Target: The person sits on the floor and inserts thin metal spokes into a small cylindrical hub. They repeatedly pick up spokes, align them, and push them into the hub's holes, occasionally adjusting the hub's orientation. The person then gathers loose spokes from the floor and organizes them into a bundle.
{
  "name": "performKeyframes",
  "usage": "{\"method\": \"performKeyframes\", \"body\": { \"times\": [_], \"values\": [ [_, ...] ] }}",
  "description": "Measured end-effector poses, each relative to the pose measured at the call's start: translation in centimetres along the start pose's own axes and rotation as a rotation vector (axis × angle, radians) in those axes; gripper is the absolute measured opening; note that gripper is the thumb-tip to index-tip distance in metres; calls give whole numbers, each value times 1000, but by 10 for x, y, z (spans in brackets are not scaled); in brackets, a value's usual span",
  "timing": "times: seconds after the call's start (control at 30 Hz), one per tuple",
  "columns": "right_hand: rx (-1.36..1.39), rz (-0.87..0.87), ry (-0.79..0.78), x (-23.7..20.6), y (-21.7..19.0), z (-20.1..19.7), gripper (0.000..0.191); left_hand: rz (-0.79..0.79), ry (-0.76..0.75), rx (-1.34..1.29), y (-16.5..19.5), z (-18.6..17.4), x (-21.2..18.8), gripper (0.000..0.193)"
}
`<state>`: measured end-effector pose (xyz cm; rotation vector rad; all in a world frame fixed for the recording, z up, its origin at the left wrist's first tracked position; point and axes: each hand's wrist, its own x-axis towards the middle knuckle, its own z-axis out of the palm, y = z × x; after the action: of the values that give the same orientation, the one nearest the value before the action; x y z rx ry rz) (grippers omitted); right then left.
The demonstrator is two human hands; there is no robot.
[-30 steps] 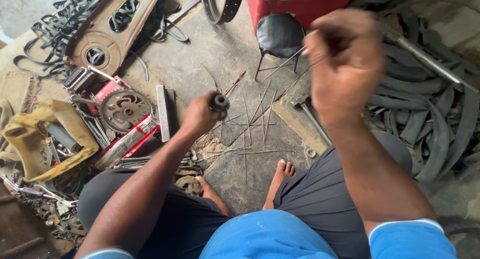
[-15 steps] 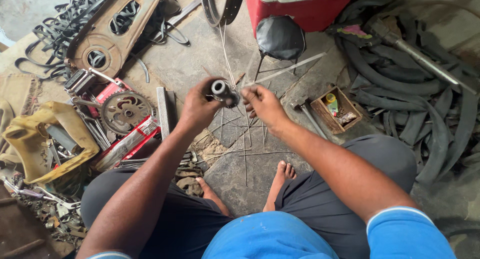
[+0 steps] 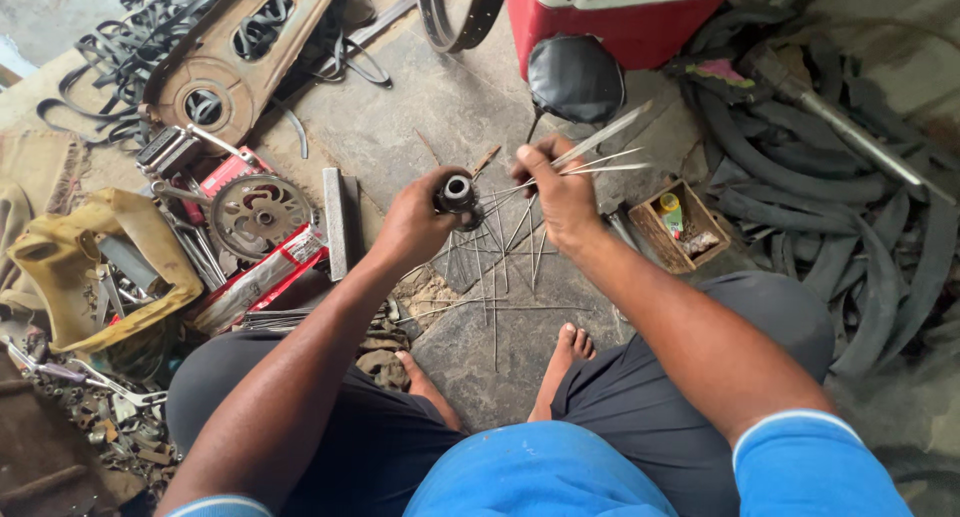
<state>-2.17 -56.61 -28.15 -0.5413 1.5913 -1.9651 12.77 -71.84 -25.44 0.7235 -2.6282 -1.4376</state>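
From the head camera, your left hand (image 3: 415,222) grips the wheel hub (image 3: 458,191) at chest height above the stone floor (image 3: 400,127), fingers wrapped tight round its barrel. Your right hand (image 3: 560,192) pinches a bundle of spokes (image 3: 600,142) between thumb and fingers, tips aimed at the hub's flange. Keep the hub steady and level, feeding one spoke at a time squarely to its hole. Both forearms reach forward over your knees; loose spokes (image 3: 495,277) lie on the floor just below.
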Motion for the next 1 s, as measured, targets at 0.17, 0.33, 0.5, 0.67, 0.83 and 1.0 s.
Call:
{"method": "performKeyframes", "body": {
  "times": [0.17, 0.33, 0.5, 0.67, 0.83, 1.0],
  "values": [
    [-606, -519, -183, -20, -49, 10, 33, 191, -104, 123, -9, 7, 0, 53],
    [-606, -273, -131, -18, -66, 27, 46, 200, -144, 13, -9, 20, -3, 57],
    [-694, -381, -351, -27, -69, 21, 57, 184, -26, -11, -10, 12, 1, 61],
    [-690, -356, -271, -22, -65, 17, 70, 215, -69, -41, -8, 10, 3, 58],
    [-802, -359, -300, -20, -60, 17, 70, 232, -49, -81, -6, 8, 1, 59],
    [-877, -458, -345, -22, -57, 17, 60, 230, -24, -54, -8, 5, 1, 61]
  ]
}}
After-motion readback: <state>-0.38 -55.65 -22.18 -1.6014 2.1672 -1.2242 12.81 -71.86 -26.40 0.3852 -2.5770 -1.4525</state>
